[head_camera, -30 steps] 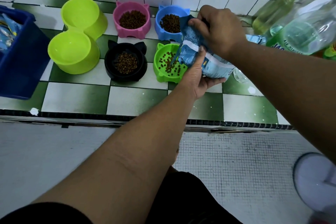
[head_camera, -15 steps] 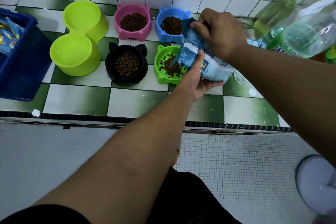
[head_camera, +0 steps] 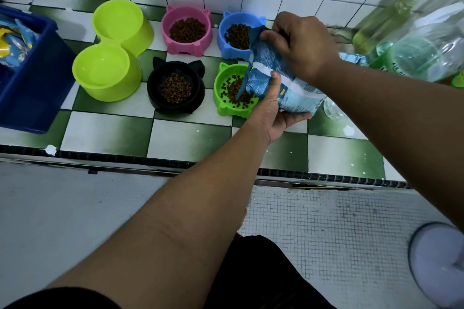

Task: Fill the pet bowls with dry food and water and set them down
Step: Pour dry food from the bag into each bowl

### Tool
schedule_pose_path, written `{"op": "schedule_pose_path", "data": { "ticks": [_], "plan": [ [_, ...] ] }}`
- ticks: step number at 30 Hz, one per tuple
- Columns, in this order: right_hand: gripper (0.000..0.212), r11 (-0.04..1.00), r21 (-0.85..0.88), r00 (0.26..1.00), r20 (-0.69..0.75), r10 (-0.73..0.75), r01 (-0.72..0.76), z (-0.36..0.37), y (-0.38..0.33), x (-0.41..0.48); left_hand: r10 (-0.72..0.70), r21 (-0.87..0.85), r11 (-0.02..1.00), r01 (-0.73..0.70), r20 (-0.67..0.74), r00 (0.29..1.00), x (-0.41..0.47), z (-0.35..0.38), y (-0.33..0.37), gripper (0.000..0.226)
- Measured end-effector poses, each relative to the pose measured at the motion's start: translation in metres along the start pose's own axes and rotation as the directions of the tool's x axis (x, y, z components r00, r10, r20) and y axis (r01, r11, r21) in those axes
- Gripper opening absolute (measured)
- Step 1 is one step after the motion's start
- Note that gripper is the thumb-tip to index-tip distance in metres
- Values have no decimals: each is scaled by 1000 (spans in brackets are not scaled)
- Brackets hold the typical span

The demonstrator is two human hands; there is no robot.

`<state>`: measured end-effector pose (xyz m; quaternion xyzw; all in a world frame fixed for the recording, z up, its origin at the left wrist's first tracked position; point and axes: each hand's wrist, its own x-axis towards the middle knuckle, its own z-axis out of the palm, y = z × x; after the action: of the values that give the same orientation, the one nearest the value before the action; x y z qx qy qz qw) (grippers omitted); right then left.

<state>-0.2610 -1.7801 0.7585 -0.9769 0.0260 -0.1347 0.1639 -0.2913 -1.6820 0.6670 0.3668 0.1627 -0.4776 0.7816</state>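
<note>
The bag (head_camera: 293, 95) is held over the right side of the green bowl (head_camera: 222, 108), which stands at the front of the counter (head_camera: 108, 130), just left of both hands. The long axis of the bag runs from low right to high left, and its torn mouth points down and left into the bowl. The left hand (head_camera: 273, 115) is the nearer one to the bowl: it grips the bag from below, thumb pressed on the front. The right hand (head_camera: 303, 45) pinches the upper corner of the bag from above, over the blue bowl (head_camera: 226, 50). I judge that the next move depends on this tilt, because more lift at the right end sends more kibble (head_camera: 234, 94) leftward. The bag and the left hand hide the right part of the green bowl, so its level there cannot be read, and I cannot tell if kibble is falling now. Whether the lime double bowl (head_camera: 113, 93) holds water is not clear. The bottles (head_camera: 426, 57) at the right are blurred and cut off.
</note>
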Motion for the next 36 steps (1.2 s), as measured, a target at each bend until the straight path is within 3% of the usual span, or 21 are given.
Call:
{"op": "schedule_pose_path", "data": {
  "ticks": [16,23,29,36],
  "plan": [
    [38,999,36,999,20,-40,39,4,-5,3,25,-4,1000,-25,-52,998,-4,-2,4,74],
    [38,999,47,1000,-19,-1,2,-1,-3,-3,34,85,996,-27,-89,995,-5,-3,9,75],
    [36,978,163,975,-154,158,-132,-9,-1,-28,155,279,953,-117,-120,981,-15,-4,21,65],
    [33,902,348,886,-289,363,-255,-6,4,-62,236,501,851,-155,-102,966,-29,-10,40,59]
  ]
}}
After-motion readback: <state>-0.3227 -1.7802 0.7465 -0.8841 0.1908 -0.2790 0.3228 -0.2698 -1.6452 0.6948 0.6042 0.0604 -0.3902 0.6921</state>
